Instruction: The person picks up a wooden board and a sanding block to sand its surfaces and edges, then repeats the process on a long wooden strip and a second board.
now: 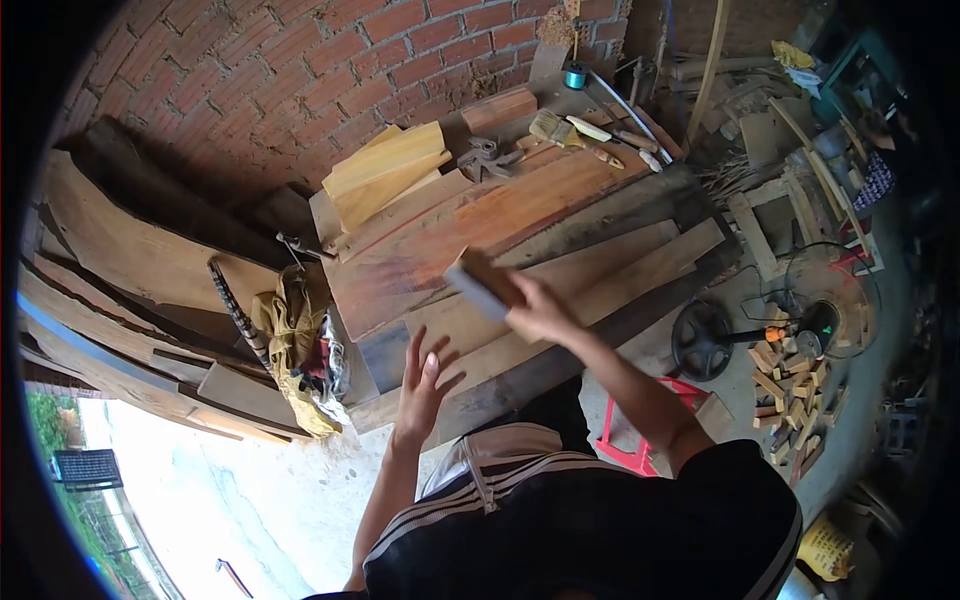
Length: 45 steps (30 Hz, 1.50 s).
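My right hand [540, 312] is closed around a wooden block [482, 280] with a greyish face, held tilted over the workbench. Motion blurs the block, so whether it touches the boards below cannot be told. My left hand [428, 385] has its fingers spread and holds nothing, near the bench's front edge. Under and around both hands lie long flat boards [600, 262] on the worn wooden workbench [400, 285]. A reddish-brown plank [530, 195] is behind the block.
Pale boards [385, 170], a paintbrush [560, 130], a metal clamp-like part [487, 158] and a blue-green spool [575, 75] sit at the bench's back. Large slabs [140, 235] lean at left. At right are a black wheel [702, 340], a wood-offcut pile [795, 395] and a red stool [640, 455].
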Motion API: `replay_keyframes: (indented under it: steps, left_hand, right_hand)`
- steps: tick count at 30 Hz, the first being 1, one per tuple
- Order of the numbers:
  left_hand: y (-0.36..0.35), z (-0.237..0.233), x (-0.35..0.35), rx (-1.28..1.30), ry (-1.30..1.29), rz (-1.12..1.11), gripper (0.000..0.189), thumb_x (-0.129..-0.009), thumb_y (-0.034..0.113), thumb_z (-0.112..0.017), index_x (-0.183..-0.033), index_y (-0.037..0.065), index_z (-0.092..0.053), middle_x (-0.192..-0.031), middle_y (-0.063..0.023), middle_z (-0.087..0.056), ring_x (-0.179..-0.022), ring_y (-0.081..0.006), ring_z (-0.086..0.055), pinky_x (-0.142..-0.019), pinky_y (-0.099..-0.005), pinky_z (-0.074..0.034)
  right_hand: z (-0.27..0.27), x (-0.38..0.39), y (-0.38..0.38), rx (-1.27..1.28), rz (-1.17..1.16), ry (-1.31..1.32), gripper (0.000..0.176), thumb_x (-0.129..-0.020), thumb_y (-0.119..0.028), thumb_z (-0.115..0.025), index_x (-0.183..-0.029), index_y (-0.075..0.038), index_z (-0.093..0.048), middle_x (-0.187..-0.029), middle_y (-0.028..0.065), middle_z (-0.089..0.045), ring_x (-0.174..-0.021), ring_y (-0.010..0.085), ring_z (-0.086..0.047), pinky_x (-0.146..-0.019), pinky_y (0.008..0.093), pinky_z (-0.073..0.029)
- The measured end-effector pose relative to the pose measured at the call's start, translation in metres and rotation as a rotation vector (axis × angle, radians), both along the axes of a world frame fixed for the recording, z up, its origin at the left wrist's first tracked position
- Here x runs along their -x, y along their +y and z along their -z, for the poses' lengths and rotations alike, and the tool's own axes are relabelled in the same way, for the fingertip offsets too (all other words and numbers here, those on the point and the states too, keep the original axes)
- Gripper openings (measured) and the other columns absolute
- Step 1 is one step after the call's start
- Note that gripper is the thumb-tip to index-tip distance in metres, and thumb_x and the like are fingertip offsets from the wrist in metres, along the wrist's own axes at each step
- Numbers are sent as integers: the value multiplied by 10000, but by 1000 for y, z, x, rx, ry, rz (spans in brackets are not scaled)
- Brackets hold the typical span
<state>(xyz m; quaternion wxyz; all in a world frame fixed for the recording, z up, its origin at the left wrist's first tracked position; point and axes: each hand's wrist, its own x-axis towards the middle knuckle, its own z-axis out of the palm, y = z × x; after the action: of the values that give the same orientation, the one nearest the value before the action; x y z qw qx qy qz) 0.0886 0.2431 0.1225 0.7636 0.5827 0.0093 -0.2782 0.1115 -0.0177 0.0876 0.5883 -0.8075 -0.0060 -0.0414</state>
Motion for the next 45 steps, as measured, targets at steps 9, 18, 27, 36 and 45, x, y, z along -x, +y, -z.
replay_keyframes:
  steps: [9,18,27,36,45]
  left_hand:
    - [-44,36,-8,239,328,-135,446,-1017,392,-608,-1290,49,-528,-1193,-68,-624,-1116,-197,-604,-934,-427,-529]
    - [-37,38,13,205,278,-122,416,-1049,439,-524,-1276,91,-525,-1119,-48,-634,-1043,-154,-607,-927,-320,-514]
    - [-42,33,-4,334,156,-354,366,-1021,429,-585,-1141,103,-469,-921,-73,-619,-791,-188,-642,-717,-354,-565]
    - [-31,54,0,288,308,-261,296,-984,316,-638,-1188,127,-539,-1097,-49,-616,-1018,-172,-608,-851,-349,-521]
    - [-16,59,20,265,476,12,737,-1007,634,-447,-1509,104,-348,-1484,-94,-450,-1350,-243,-451,-1161,-399,-312]
  right_hand:
    - [-1,54,71,211,265,-145,639,-817,-180,-798,-1407,-95,-567,-1112,157,-576,-931,288,-608,-782,369,-513]
    - [12,65,113,292,240,-310,532,-886,-70,-692,-1397,-71,-544,-1050,150,-576,-944,287,-607,-791,379,-514]
    - [12,74,126,-464,398,372,665,-1065,-545,-349,-1483,-30,-404,-1349,210,-506,-1254,308,-524,-1069,368,-406]
    - [5,66,108,-128,-133,140,603,-1052,-393,-517,-1532,-62,-359,-1463,198,-438,-1391,306,-412,-1139,392,-322]
    - [-23,69,92,449,-314,80,765,-891,-215,-697,-1527,-40,-308,-1307,226,-540,-1217,401,-550,-1005,456,-479]
